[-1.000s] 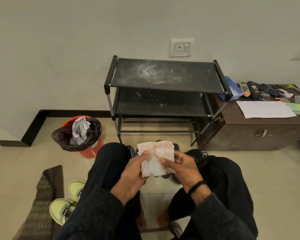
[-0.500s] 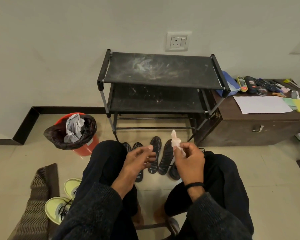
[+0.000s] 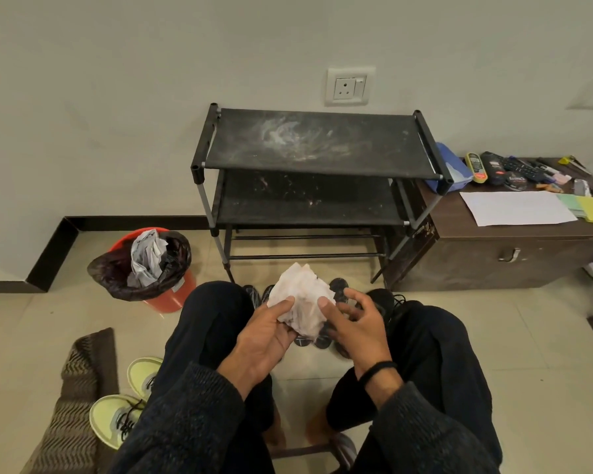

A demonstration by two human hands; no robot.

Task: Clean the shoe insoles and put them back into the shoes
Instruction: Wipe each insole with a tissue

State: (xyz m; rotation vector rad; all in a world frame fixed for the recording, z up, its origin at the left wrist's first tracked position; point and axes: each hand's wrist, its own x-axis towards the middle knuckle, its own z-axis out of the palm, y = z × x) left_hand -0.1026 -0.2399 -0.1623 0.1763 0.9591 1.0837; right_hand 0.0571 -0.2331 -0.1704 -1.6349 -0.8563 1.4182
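A crumpled white wipe [image 3: 302,299] with faint reddish stains sits between my knees. My left hand [image 3: 267,333] holds its lower left part, thumb on top. My right hand [image 3: 353,323] pinches its right edge with the thumb, the other fingers spread loosely. Several dark insoles [image 3: 338,289] lie on the floor behind the wipe, mostly hidden by it and my hands. A black shoe [image 3: 384,299] shows past my right knee. Two pale yellow-green sneakers [image 3: 120,415] stand on the floor at lower left.
A dusty black shoe rack [image 3: 308,145] stands against the wall. An orange bin [image 3: 158,268] with a black liner and paper is to its left. A brown cabinet [image 3: 493,254] with papers and remotes is at the right. A striped mat [image 3: 72,405] lies at lower left.
The wipe, held bunched in my right hand alone half a second ago, is now spread again between both hands. My left hand has taken hold of it.
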